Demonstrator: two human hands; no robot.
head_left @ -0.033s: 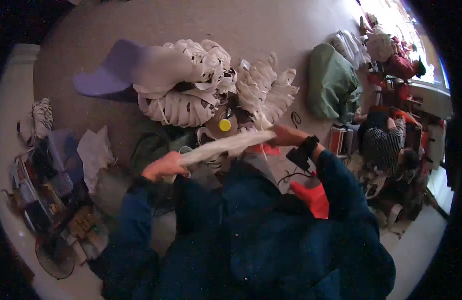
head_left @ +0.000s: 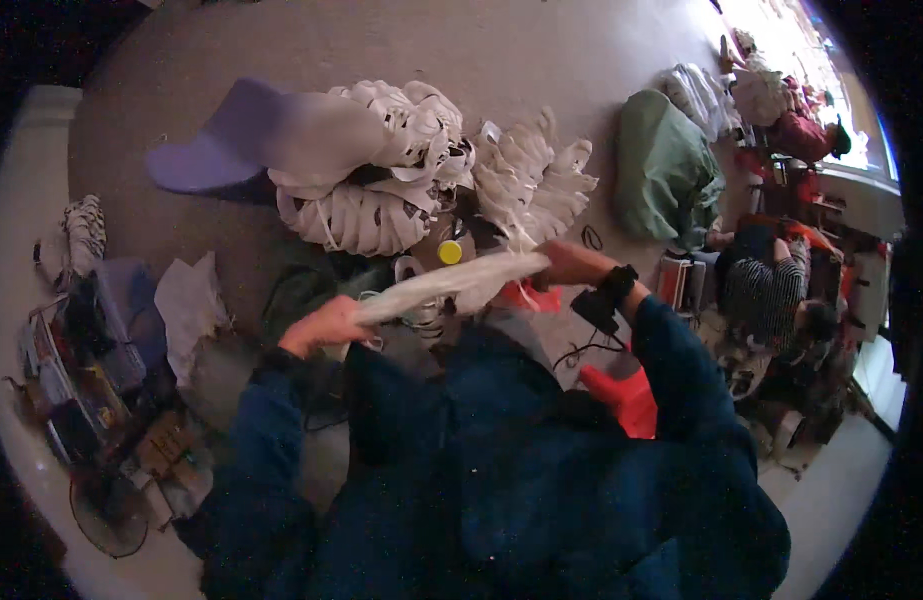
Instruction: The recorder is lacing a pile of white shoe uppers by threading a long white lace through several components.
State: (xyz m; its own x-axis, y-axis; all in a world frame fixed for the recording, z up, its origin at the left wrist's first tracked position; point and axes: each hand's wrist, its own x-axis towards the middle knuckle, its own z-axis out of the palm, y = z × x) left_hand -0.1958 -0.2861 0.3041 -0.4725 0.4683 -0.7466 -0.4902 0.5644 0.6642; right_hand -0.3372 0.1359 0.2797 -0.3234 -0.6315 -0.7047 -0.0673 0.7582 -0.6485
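A long, pale white strip-like bundle (head_left: 451,283) is stretched between my two hands in front of my body. Its left end is gripped by my left hand (head_left: 326,325), fingers closed round it. The opposite end, a little higher in the picture, is in my right hand (head_left: 576,265), also closed. What the bundle is made of is too blurred to tell. Just beyond it lie a heap of white bundled pieces with dark gaps (head_left: 366,215) and a fanned white bundle (head_left: 531,180). Between these stands a container with a yellow cap (head_left: 449,252).
A purple plastic chair or stool (head_left: 221,140) is at the far left of the heap. Red material (head_left: 621,398) lies by my right arm. A green sack (head_left: 666,165) stands at right, near a seated person in stripes (head_left: 771,295). Crates and boxes (head_left: 81,350) line the left.
Both hands and the white bundle have risen very slightly in the picture. Everything else looks the same.
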